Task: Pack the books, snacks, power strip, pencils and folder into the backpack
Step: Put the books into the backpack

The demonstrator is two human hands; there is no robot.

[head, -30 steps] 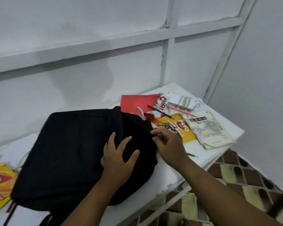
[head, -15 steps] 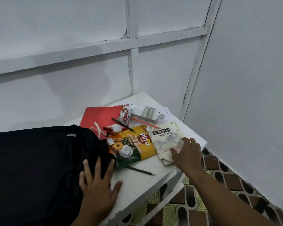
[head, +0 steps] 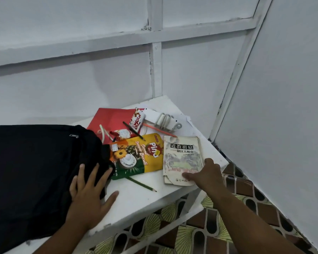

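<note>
Head view:
Surface: white table [head: 136, 195] set into the corner of white panelled walls; patterned tile floor [head: 237, 213] below its front edge.
Backpack: black backpack [head: 35, 171] lying flat on the left part of the table, a zip pull showing near its upper right; whether it is open cannot be told.
Left hand: left hand [head: 89, 195] laid flat with fingers spread on the backpack's right end, thumb out over the bare tabletop; it grasps nothing.
Right hand: right hand [head: 204, 174] at the lower right corner of the book, thumb lying across the cover, the other fingers past the book's right edge; whether they curl under it cannot be told.
Book: worn paperback book [head: 183, 158] with Chinese title, flat near the table's right front corner, just right of the biscuit bag.
Snacks: yellow and green biscuit bag [head: 136, 158], its left end touching the backpack; small red snack packet [head: 122, 134] just behind it; red and white snack packet [head: 137, 121] further back.
Folder: red folder [head: 108, 120] at the back, partly under the snacks.
Power strip: white power strip [head: 163, 120] with coiled cord, at the back right.
Pencils: green pencil [head: 141, 184] on bare table in front of the biscuit bag; dark pencil [head: 133, 131] and orange pencil [head: 159, 130] among the back items.
</note>
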